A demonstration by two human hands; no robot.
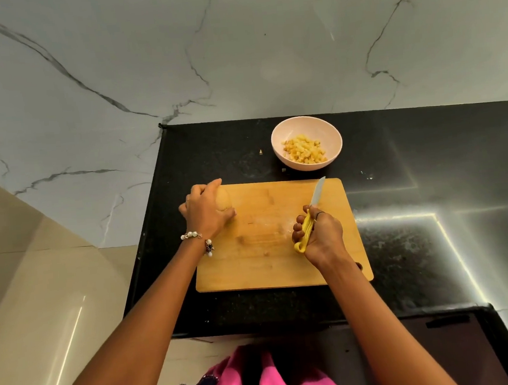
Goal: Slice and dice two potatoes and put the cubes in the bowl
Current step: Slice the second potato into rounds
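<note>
Right hand (317,232) is gripping my knife (311,215); left hand (208,210) is cupping the potato (224,201) at the board (267,252) edge. Risk: it rolls off.

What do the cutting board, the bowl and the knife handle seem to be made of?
The cutting board looks like wood or bamboo: tan, matte, with faint grain and scuff marks. The bowl appears to be smooth pale pink plastic or glazed ceramic; the look leaves it open. The knife handle seems bright yellow moulded plastic, held in the right hand.
</note>
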